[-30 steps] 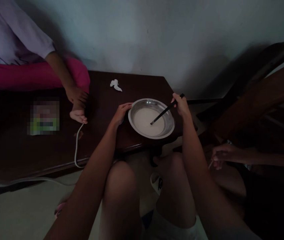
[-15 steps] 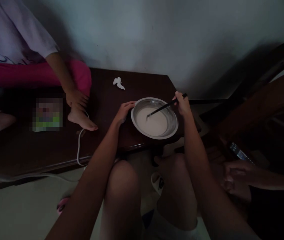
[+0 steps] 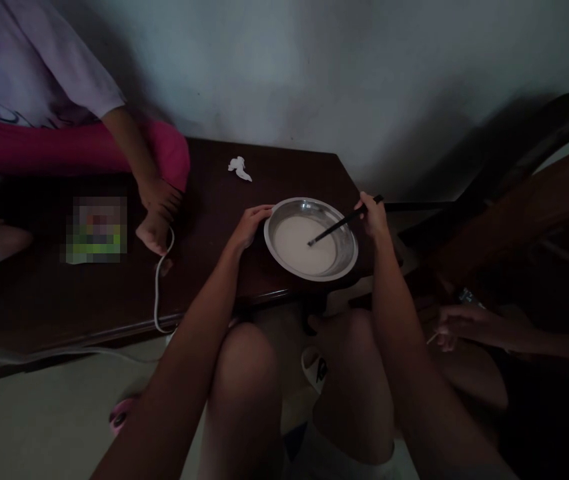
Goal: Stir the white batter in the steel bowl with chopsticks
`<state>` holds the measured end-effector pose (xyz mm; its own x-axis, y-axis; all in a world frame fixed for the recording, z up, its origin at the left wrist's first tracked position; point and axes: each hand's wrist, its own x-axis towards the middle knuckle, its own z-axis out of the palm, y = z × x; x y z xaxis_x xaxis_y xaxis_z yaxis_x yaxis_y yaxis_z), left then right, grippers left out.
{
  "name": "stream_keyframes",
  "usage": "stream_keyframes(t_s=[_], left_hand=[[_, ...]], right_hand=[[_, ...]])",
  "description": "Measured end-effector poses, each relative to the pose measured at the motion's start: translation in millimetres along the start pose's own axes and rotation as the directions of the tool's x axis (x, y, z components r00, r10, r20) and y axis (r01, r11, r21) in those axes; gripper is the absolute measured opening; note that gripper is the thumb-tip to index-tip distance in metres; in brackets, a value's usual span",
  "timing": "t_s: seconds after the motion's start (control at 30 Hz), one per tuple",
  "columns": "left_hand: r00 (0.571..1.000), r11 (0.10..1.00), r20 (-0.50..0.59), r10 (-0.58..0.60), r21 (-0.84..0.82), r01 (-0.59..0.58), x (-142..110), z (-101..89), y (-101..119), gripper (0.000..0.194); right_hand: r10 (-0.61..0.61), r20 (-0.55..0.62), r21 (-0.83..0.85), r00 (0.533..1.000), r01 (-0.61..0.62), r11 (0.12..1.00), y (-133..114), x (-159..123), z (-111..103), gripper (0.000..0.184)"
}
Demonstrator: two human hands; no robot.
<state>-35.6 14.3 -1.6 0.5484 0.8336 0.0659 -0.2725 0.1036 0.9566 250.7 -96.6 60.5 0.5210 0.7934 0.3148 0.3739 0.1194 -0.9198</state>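
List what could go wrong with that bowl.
The round silver metal bowl sits near the front edge of the dark brown wooden bench, so a knock might tip it. Its milky off-white liquid could splash if the right hand jerks the thin black stick. With the left hand at one side only, the bowl might turn.

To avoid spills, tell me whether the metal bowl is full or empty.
Partly full: the metal bowl holds whitish liquid, its level below the rim.
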Motion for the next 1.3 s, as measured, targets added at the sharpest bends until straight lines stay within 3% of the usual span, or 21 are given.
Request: stream_keyframes(t_s=[0.1,0.27,0.43,0.57,0.63,0.77,0.93,1.1,1.23,1.3], left_hand=[[1.0,1.0,0.008,0.01,-0.005,-0.01,0,-0.8,-1,0.035],[1.0,1.0,0.006,0.004,-0.014,-0.004,0,-1.6,0,0.033],[1.0,1.0,0.011,0.007,-0.005,-0.007,0,-1.6,1,0.034],[1.0,1.0,0.015,0.023,0.015,-0.024,-1,-1.2,0,0.034],[1.0,1.0,0.008,0.007,0.009,-0.007,-1,-0.8,0,0.034],[1.0,1.0,0.002,0.002,0.011,-0.002,-1,-0.1,2,0.035],[1.0,1.0,0.002,0.003,0.016,-0.003,-1,0.4,2,0.036],[1.0,1.0,0.009,-0.005,-0.004,0.005,0,-0.1,0,0.034],[1.0,1.0,0.013,0.017,0.025,-0.017,0,-1.4,0,0.037],[1.0,0.999,0.014,0.011,0.041,-0.011,1,-2.3,-1,0.038]], right_hand=[[0.016,0.148,-0.001,0.989,-0.016,1.0,-1,-1,4,0.053],[-0.044,-0.048,0.014,0.998,0.045,0.999,-1,2,8,0.055],[-0.008,0.099,0.015,0.995,0.007,1.0,-2,0,10,0.055],[-0.064,-0.053,-0.006,0.997,0.063,0.998,-3,2,10,0.056],[-0.033,-0.06,0.009,0.998,0.034,0.999,-2,2,8,0.057],[0.02,0.135,0.01,0.991,-0.022,1.0,2,2,5,0.055],[-0.037,-0.082,-0.002,0.996,0.037,0.999,4,4,6,0.06],[-0.009,0.092,0.025,0.996,0.007,1.0,3,2,5,0.053],[-0.05,-0.045,0.028,0.998,0.051,0.998,3,2,5,0.053],[-0.002,-0.001,0.016,1.0,0.002,1.0,4,2,4,0.054]])
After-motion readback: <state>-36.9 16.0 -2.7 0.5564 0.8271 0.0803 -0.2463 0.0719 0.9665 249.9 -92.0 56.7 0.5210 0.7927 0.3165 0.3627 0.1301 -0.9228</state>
